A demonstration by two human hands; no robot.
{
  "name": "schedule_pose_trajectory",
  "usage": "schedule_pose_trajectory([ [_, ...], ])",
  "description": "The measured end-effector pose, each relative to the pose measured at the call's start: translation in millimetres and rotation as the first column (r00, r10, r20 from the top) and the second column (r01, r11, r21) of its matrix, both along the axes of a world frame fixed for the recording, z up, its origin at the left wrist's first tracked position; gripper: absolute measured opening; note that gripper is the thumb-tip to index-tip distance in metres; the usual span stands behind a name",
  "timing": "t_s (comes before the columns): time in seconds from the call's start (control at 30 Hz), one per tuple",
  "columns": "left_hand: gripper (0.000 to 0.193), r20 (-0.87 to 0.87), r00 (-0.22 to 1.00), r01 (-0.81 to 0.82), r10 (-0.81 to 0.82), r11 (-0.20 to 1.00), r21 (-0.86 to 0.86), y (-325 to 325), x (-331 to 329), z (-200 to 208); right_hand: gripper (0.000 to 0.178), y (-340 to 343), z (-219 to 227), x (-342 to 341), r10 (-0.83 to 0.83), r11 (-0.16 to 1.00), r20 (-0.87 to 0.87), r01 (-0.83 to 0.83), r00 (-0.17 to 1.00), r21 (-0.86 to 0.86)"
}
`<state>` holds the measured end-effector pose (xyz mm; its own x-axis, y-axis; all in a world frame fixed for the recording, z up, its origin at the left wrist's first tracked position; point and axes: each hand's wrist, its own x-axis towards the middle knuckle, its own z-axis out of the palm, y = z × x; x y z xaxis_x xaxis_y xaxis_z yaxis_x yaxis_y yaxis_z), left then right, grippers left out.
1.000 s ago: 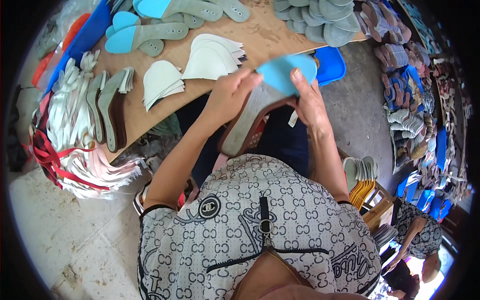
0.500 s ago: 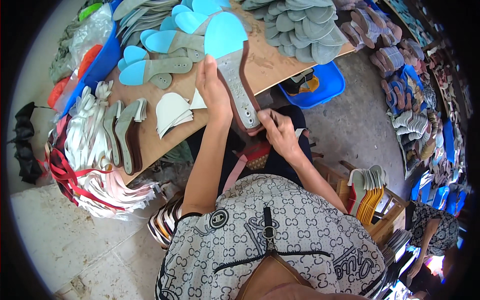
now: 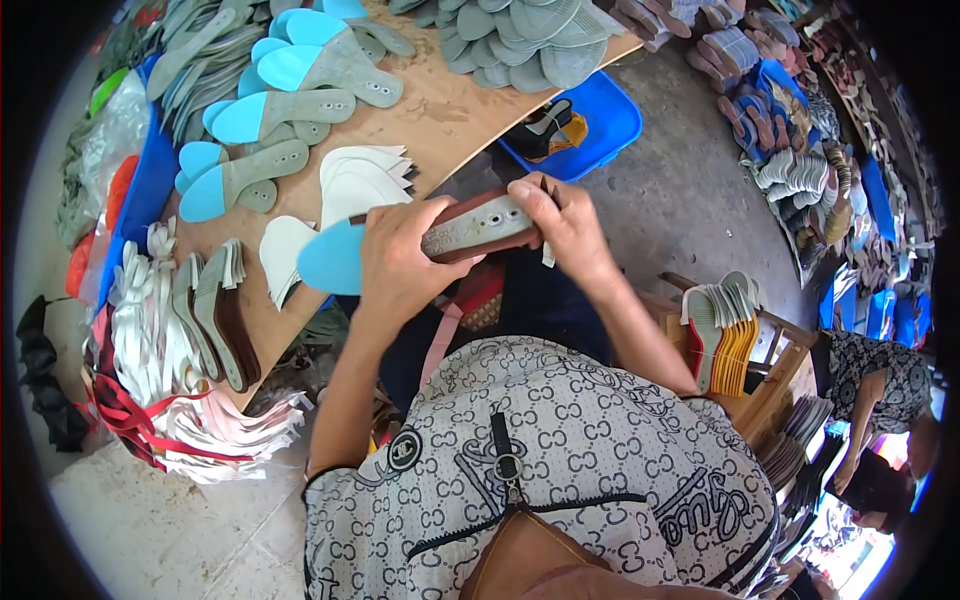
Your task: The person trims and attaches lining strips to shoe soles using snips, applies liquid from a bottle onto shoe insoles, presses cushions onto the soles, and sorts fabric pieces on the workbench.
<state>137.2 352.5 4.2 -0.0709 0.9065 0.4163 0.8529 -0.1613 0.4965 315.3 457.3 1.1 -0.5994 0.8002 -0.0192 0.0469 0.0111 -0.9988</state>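
A shoe insole board (image 3: 470, 232) with a light blue forefoot, a grey heel part with small holes and a brown edge lies nearly crosswise above my lap. My left hand (image 3: 398, 262) wraps round its middle, the blue tip sticking out to the left. At the heel end my right hand (image 3: 568, 228) grips it, thumb on top near the holes. A thin dark tip shows by my right fingers; what it is I cannot make out. Just beyond my left hand, white curved pieces (image 3: 362, 185) lie on the wooden table (image 3: 440, 125).
More blue-tipped insole boards (image 3: 290, 118) lie on the table, with grey ones piled (image 3: 520, 40) farther back. White strips (image 3: 150, 320) hang at the left edge. A blue basin (image 3: 610, 135) stands on the floor; a wooden stool (image 3: 755, 400) at right bears grey-and-yellow pieces.
The insole board has turned from upright to nearly crosswise and come lower, its blue tip now pointing left. My left hand has shifted to its middle. The view has moved a little.
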Motion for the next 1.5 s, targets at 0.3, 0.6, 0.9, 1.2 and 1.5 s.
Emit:
schedule_pose_trajectory([
  [0.3, 0.041, 0.902, 0.364, 0.336, 0.232, 0.87, -0.36, -12.4, 30.0, -40.5, 0.042, -17.8, -35.9, -23.9, -0.012, 0.998, -0.298, -0.007, 0.955, -0.063],
  [0.6, 0.061, 0.945, 0.098, 0.525, 0.312, 0.79, -0.315, -2.0, 8.1, -21.6, 0.03, -7.9, -45.3, -15.5, 0.107, 0.985, -0.148, -0.125, 0.983, -0.119],
  [0.9, 0.064, 0.855, 0.339, 0.463, 0.393, 0.721, -0.515, -57.7, 33.5, -51.4, 0.037, -8.4, -55.8, -0.8, -0.05, 0.992, 0.06, 0.057, 0.997, -0.109],
  [1.2, 0.049, 0.891, -0.127, 0.362, 0.436, 0.857, -0.368, -91.4, 45.6, -63.4, 0.03, -2.6, -68.9, 4.6, -0.364, 0.896, -0.159, 0.298, 0.918, -0.328],
  [1.5, 0.033, 0.804, 0.585, 0.282, 0.106, 0.903, -0.324, -13.2, 7.3, -12.7, 0.034, 48.2, -18.5, 35.2, -0.209, 0.975, -0.296, 0.175, 0.932, -0.138],
])
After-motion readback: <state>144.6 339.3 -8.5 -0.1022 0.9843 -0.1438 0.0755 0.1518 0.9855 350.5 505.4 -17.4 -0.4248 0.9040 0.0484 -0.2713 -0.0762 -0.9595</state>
